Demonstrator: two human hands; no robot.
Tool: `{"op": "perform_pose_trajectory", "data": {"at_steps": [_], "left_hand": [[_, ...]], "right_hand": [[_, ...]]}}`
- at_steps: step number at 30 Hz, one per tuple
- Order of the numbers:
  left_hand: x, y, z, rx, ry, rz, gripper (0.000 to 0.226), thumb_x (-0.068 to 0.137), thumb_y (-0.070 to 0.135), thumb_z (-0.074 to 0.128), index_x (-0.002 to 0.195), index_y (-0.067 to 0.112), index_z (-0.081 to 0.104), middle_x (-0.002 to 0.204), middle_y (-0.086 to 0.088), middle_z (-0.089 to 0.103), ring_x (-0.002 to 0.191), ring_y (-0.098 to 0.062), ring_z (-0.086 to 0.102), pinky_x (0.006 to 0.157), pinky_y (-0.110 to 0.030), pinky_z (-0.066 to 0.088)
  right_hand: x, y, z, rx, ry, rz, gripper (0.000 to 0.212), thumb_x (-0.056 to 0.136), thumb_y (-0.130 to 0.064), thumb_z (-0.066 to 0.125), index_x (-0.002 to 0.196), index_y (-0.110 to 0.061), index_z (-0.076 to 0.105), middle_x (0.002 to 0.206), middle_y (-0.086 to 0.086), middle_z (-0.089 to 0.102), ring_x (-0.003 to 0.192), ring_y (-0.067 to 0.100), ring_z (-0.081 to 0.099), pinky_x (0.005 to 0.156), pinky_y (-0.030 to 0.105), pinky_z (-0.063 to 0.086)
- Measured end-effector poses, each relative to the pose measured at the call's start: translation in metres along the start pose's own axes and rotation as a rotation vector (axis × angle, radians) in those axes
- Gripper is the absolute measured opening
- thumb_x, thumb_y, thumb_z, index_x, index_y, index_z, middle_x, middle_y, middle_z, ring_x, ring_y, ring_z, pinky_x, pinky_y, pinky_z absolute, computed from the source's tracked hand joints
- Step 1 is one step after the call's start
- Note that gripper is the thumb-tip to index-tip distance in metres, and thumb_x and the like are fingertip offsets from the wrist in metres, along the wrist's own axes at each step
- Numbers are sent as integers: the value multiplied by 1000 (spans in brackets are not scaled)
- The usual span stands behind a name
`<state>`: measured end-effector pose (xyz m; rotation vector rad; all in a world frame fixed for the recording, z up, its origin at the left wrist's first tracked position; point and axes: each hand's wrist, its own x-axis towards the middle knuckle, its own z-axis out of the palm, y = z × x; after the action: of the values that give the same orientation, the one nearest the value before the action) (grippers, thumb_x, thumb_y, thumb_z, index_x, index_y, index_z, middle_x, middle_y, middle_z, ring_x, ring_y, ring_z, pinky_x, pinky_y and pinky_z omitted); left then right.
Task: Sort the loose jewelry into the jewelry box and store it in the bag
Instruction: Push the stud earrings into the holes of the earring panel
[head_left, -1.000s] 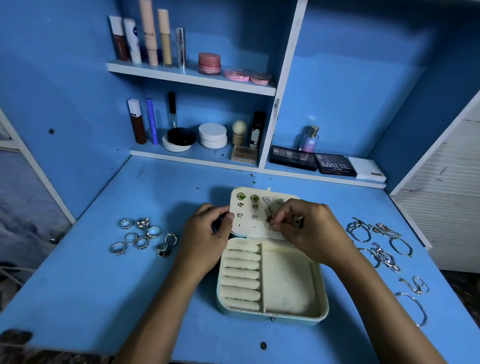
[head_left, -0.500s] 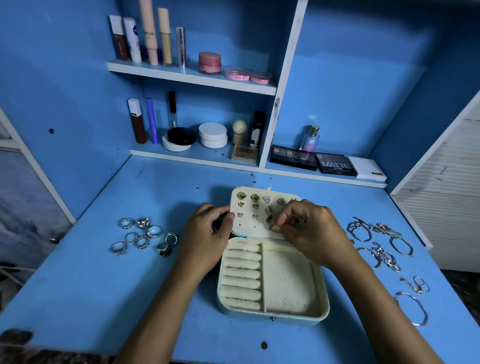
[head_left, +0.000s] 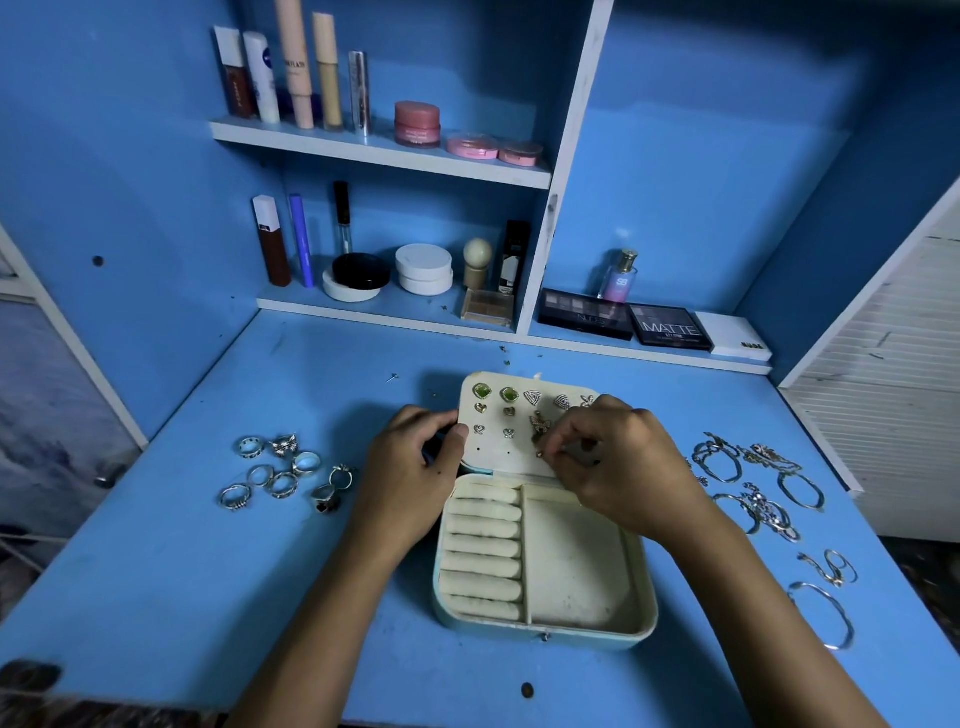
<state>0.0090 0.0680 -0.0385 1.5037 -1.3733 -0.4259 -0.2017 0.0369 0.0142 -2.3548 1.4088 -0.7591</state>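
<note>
Left of jewelry box (head_left: 545, 613): rings (head_left: 283, 473) | right: bracelets (head_left: 753, 483) | behind: shelves (head_left: 384, 150)

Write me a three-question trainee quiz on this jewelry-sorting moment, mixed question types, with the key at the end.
1. True or false: the ring rolls in the jewelry box already hold rings.
2. Multiple choice: the loose rings lie on which side of the box, by the person's own sides? A) left B) right C) behind it
3. Short answer: what is each hand doing?

Key
1. False: the rolls are bare.
2. A; the bracelets lie to the right.
3. The left hand grips the left edge of the raised earring panel, steadying it; the right hand pinches a small earring against the panel's lower part.
</note>
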Motion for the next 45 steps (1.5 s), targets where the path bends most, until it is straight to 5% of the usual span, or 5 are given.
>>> {"op": "perform_pose_trajectory", "data": {"at_steps": [19, 29, 38, 43, 45], "left_hand": [[-1, 0, -1, -4, -13, -16, 19, 94, 23, 64, 109, 15, 73, 96, 12, 62, 87, 2, 60, 71, -3, 41], [0, 3, -2, 0, -11, -19, 19, 93, 20, 65, 108, 12, 73, 100, 4, 64, 86, -2, 62, 73, -5, 43], [-3, 12, -8, -109, -25, -54, 14, 92, 17, 67, 104, 22, 70, 100, 11, 66, 89, 8, 60, 71, -3, 42], [-3, 16, -13, -169, -70, -97, 12, 91, 18, 67, 99, 27, 67, 97, 9, 71, 88, 2, 63, 77, -10, 46], [-4, 18, -14, -161, -80, -78, 12, 91, 17, 67, 94, 29, 65, 96, 7, 71, 88, -2, 64, 78, -13, 47]], "right_hand": [[-22, -16, 13, -49, 147, 26, 18, 80, -14, 77, 87, -31, 72, 71, -13, 72, 60, 7, 66, 61, 23, 50], [-21, -29, 17, -210, 128, 83, 12, 87, -18, 67, 90, -28, 71, 71, -5, 70, 69, 27, 63, 58, 28, 36], [-32, -44, 29, 90, 219, 292, 13, 89, -16, 61, 96, -24, 69, 86, 1, 73, 79, 28, 64, 68, 35, 52], [-47, -59, 30, 381, 296, 457, 21, 91, -8, 54, 95, -25, 66, 88, -15, 72, 85, 9, 65, 70, 14, 46], [-50, -61, 35, 542, 323, 555, 19, 89, -13, 52, 90, -28, 63, 87, -16, 72, 80, 11, 67, 75, 32, 56]]}}
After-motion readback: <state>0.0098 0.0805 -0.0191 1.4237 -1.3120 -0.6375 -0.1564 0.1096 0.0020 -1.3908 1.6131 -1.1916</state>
